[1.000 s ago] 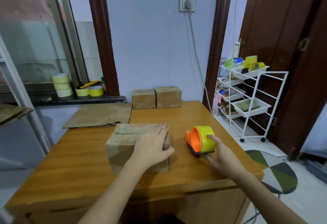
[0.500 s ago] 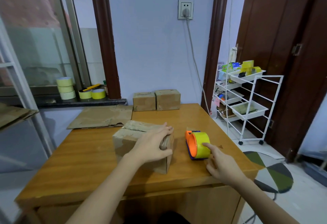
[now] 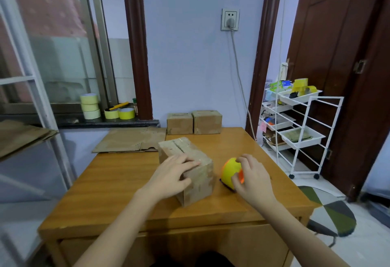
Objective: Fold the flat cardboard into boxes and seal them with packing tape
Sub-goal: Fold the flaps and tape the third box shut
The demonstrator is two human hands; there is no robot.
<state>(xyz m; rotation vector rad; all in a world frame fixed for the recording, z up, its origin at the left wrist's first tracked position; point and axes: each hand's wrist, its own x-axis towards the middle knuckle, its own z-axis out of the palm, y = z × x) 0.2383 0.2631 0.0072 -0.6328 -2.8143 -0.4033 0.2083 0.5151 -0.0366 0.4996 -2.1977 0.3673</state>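
A folded cardboard box (image 3: 196,182) stands in the middle of the wooden table (image 3: 118,182), turned at an angle, its top flaps closed with a seam along them. My left hand (image 3: 173,174) lies over the box's top near corner, fingers spread across the flaps and thumb on the side. Right of the box sits the tape dispenser (image 3: 230,171), orange with a yellow tape roll. My right hand (image 3: 251,178) grips it from the right, fingers curled over the roll. Flat cardboard (image 3: 128,140) lies at the table's far left.
Two sealed small boxes (image 3: 194,122) stand at the table's back edge by the wall. Tape rolls (image 3: 90,106) sit on the window sill. A white wire trolley (image 3: 299,131) stands right of the table, a stool (image 3: 331,212) near the right corner.
The box has turned so a corner points toward me. My right hand went from touching the dispenser with a fingertip to gripping it; the dispenser has turned.
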